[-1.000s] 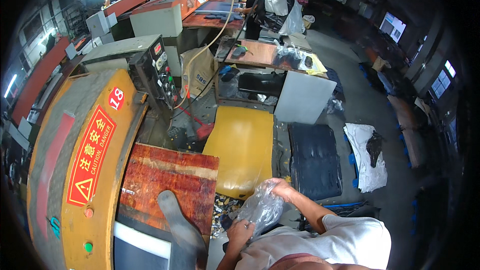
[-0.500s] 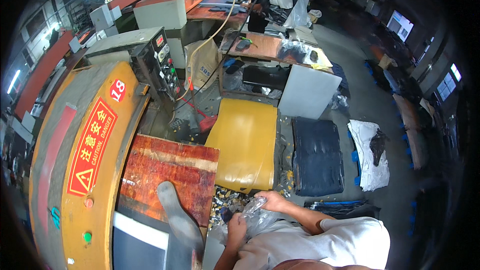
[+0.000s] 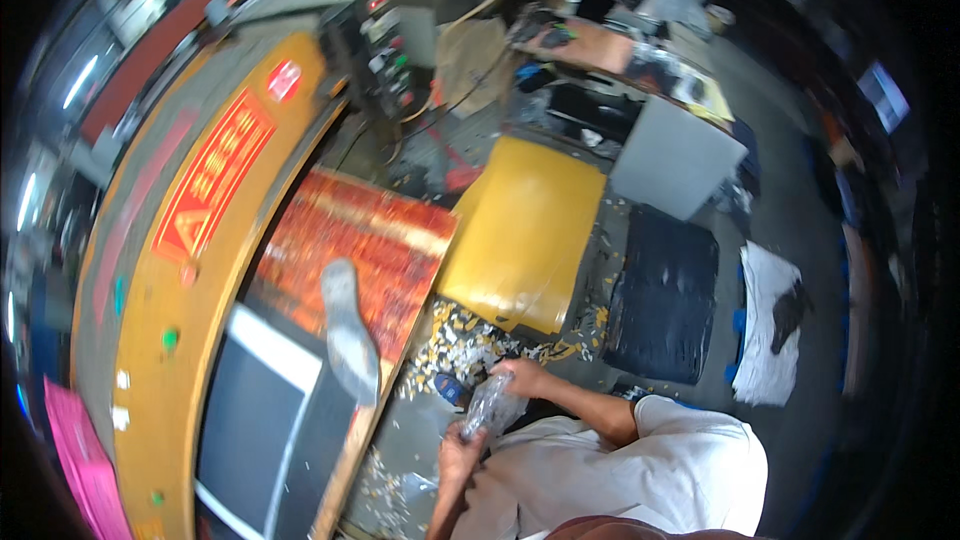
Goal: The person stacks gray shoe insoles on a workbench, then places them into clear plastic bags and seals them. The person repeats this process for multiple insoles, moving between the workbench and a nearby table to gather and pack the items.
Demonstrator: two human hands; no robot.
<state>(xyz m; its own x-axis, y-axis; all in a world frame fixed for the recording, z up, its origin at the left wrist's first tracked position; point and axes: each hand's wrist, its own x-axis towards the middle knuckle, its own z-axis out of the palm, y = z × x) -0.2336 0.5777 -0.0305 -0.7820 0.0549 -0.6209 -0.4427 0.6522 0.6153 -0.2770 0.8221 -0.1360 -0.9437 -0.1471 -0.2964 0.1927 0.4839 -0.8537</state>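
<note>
A clear, crumpled plastic bottle [image 3: 490,406] sits between my two hands, just in front of my white shirt. My right hand [image 3: 522,376] grips its upper end, the forearm coming in from the right. My left hand [image 3: 458,448] holds the lower end from below. A small blue thing [image 3: 450,390] shows just left of the bottle; I cannot tell what it is. Beneath the hands lies a floor littered with small pale scraps [image 3: 470,345].
A big yellow machine [image 3: 190,270] with a red warning plate curves along the left. A red-brown wooden board [image 3: 375,240] carries a grey handle [image 3: 345,335]. Ahead are a yellow seat pad [image 3: 525,230], a dark mat [image 3: 665,290], a grey box [image 3: 675,155] and white cloth [image 3: 765,330].
The view has tipped down and closer to the machine. The bottle came lower, toward my body, and my left hand now holds its lower end.
</note>
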